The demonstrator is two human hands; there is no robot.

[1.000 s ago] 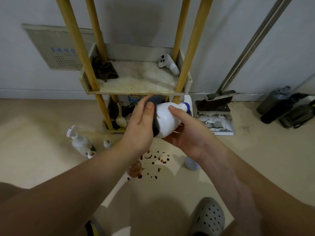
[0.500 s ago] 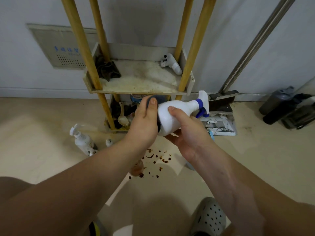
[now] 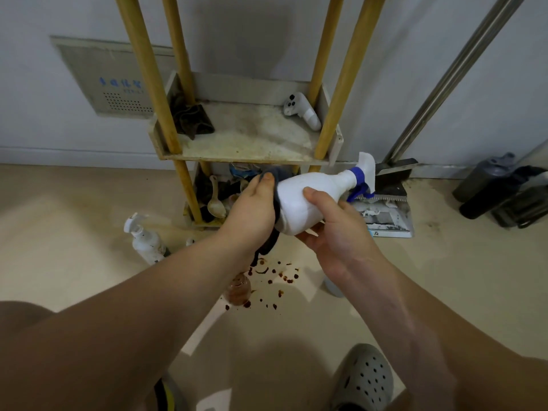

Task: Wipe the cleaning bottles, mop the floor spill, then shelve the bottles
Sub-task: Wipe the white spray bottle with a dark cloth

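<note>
Right hand [image 3: 335,229]: fingers wrapped round white spray bottle [image 3: 311,200], held tilted, nozzle toward 2 o'clock.
Left hand [image 3: 252,212]: presses dark cloth [image 3: 275,185] against bottle base.
Spill [image 3: 267,280]: floor, 6 o'clock of bottle.

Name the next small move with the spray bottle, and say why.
Probably slide the dark cloth in the left hand along the white spray bottle toward its blue nozzle: the right hand holds it sideways, and the cloth covers only its base.

Smooth white plastic spray bottle [image 3: 308,200], dark cloth [image 3: 274,203], stained wooden shelf [image 3: 249,137]
</note>
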